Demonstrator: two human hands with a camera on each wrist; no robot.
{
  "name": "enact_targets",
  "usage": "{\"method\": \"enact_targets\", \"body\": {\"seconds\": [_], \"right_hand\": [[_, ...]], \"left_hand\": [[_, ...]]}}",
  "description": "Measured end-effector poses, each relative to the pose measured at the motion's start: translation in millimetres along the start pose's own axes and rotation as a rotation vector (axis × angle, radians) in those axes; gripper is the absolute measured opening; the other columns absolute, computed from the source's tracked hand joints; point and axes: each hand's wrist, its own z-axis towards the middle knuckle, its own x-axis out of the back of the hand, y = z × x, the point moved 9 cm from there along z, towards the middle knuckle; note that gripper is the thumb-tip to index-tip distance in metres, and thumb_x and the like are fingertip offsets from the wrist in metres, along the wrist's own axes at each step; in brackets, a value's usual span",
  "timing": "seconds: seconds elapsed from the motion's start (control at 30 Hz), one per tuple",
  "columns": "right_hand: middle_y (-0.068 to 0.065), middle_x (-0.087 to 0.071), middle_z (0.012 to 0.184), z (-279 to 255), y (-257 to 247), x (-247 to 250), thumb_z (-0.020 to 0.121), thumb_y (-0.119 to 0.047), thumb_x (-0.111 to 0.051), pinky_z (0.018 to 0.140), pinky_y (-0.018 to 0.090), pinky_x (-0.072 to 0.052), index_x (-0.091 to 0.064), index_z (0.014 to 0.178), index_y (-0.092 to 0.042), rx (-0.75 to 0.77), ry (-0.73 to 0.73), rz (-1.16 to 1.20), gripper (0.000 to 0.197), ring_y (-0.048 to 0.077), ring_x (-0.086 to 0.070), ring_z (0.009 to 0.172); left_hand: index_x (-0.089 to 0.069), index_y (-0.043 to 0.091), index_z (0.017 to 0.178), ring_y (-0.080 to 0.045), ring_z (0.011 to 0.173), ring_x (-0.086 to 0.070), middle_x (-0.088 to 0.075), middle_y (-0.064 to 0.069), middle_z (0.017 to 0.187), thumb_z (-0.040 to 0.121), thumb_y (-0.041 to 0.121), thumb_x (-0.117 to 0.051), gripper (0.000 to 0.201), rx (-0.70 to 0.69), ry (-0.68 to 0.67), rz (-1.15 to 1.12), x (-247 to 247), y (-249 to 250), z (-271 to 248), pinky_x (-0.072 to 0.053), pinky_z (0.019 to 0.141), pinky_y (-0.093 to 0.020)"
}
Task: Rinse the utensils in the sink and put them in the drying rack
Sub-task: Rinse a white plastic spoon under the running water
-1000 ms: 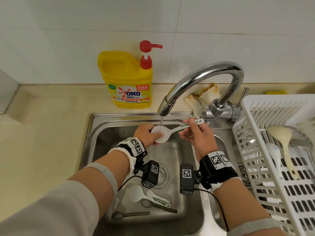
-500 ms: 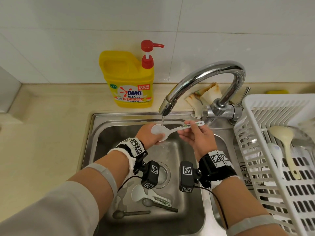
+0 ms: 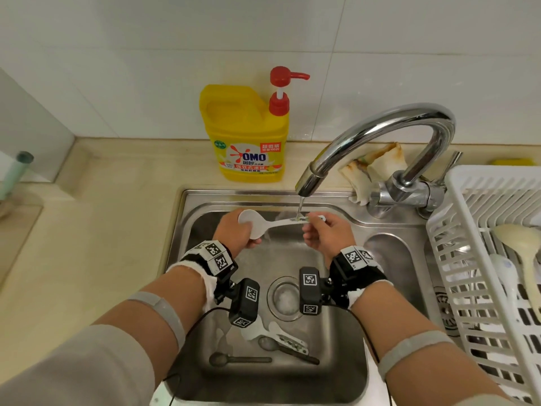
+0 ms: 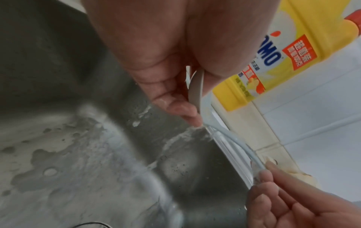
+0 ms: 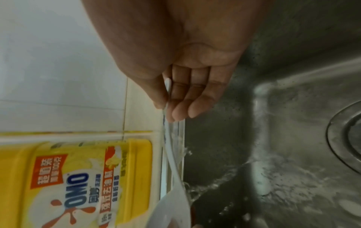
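Water (image 3: 300, 205) from the curved chrome faucet (image 3: 380, 133) strikes the white plastic spoon (image 3: 265, 227) at frame centre. The left hand (image 3: 234, 232) grips its round bowl; the right hand (image 3: 326, 232) pinches its flat handle. Only the head view shows the slatted white drying rack (image 3: 480, 206) at right; wrist views show wet steel sink (image 4: 78, 138).

Beige sleeves pushed up both forearms, grey elastic band (image 3: 164, 312) around each forearm, white wrist wraps under black straps with square black-and-white marker tags (image 3: 215, 254) (several per wrist), black camera boxes (image 3: 244, 303) at 6 o'clock beneath each wrist, thin black cables trailing.
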Motion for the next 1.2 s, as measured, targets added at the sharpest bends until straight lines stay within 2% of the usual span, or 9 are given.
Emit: {"method": "enact_targets", "body": {"seconds": [0.1, 0.3, 0.4, 0.5, 0.73, 0.83, 0.93, 1.1, 1.2], "right_hand": [[0.007, -0.069, 0.066, 1, 3, -15, 0.102, -0.018, -0.053, 0.056, 0.03, -0.052, -0.07, 0.097, -0.011, -0.03, -0.053, -0.029, 0.02, 0.017, -0.059, 0.055], [0.005, -0.062, 0.068, -2, 5, -33, 0.1, -0.015, -0.056, 0.059, 0.028, -0.052, -0.074, 0.101, -0.009, -0.057, -0.124, -0.055, 0.019, 0.013, -0.055, 0.057], [0.005, -0.063, 0.069, -2, 9, -38, 0.094, -0.014, -0.066, 0.063, 0.03, -0.054, -0.073, 0.099, -0.006, -0.059, -0.136, -0.053, 0.011, 0.014, -0.057, 0.059], [0.007, -0.07, 0.07, -3, 8, -38, 0.095, -0.014, -0.065, 0.059, 0.028, -0.054, -0.072, 0.097, -0.006, -0.047, -0.142, -0.033, 0.011, 0.015, -0.06, 0.058], [0.01, -0.073, 0.076, -7, 2, -24, 0.103, -0.019, -0.052, 0.06, 0.027, -0.055, -0.072, 0.103, -0.006, -0.061, -0.132, 0.067, 0.024, 0.016, -0.063, 0.058], [0.008, -0.071, 0.072, -7, -2, -12, 0.099, -0.015, -0.058, 0.061, 0.027, -0.053, -0.071, 0.104, -0.001, -0.032, -0.08, 0.098, 0.02, 0.015, -0.062, 0.06], [0.006, -0.07, 0.07, -9, -11, 0, 0.097, -0.012, -0.061, 0.063, 0.028, -0.053, -0.073, 0.096, -0.005, 0.014, -0.034, 0.093, 0.014, 0.014, -0.062, 0.062], [0.005, -0.067, 0.067, -16, -28, 18, 0.096, -0.016, -0.064, 0.059, 0.025, -0.052, -0.076, 0.092, -0.009, 0.075, 0.009, 0.15, 0.015, 0.014, -0.06, 0.06], [0.005, -0.065, 0.066, -24, -36, 27, 0.096, -0.019, -0.064, 0.06, 0.025, -0.053, -0.076, 0.094, -0.008, 0.106, 0.04, 0.18, 0.017, 0.015, -0.06, 0.059]], "left_hand": [[-0.055, 0.009, 0.119, -0.023, 0.061, -0.066, -0.066, -0.014, 0.091, 0.092, -0.004, -0.043, 0.032, 0.012, 0.074, -0.013, 18, -8, 1, -0.051, 0.044, -0.022], [-0.056, 0.011, 0.114, -0.019, 0.057, -0.06, -0.061, -0.011, 0.097, 0.091, -0.003, -0.042, 0.031, -0.003, 0.229, -0.021, 46, -12, -2, -0.05, 0.049, -0.023], [-0.056, 0.01, 0.119, -0.021, 0.062, -0.062, -0.062, -0.014, 0.105, 0.092, -0.001, -0.043, 0.032, -0.009, 0.257, 0.004, 50, -14, 0, -0.05, 0.049, -0.023], [-0.056, 0.009, 0.123, -0.028, 0.076, -0.064, -0.061, -0.016, 0.112, 0.091, -0.001, -0.044, 0.035, -0.016, 0.261, 0.016, 50, -16, 2, -0.048, 0.046, -0.018], [-0.05, 0.003, 0.129, -0.016, 0.06, -0.064, -0.063, -0.021, 0.11, 0.094, 0.001, -0.049, 0.036, 0.001, 0.179, 0.003, 33, -20, 4, -0.053, 0.048, -0.02], [-0.051, 0.004, 0.124, -0.018, 0.064, -0.069, -0.063, -0.016, 0.107, 0.09, -0.002, -0.059, 0.035, -0.015, 0.114, -0.029, 18, -17, 3, -0.055, 0.051, -0.019], [-0.053, 0.007, 0.122, -0.023, 0.071, -0.072, -0.059, -0.01, 0.108, 0.088, -0.004, -0.064, 0.038, 0.003, 0.059, -0.089, 3, -17, 3, -0.058, 0.055, -0.022], [-0.059, 0.007, 0.123, -0.035, 0.088, -0.074, -0.062, -0.016, 0.121, 0.092, -0.003, -0.059, 0.033, 0.018, -0.009, -0.073, -18, -18, 8, -0.063, 0.07, -0.039], [-0.061, 0.005, 0.125, -0.037, 0.093, -0.072, -0.065, -0.019, 0.12, 0.094, -0.001, -0.057, 0.031, 0.03, -0.044, -0.058, -32, -17, 9, -0.062, 0.076, -0.046]]}}
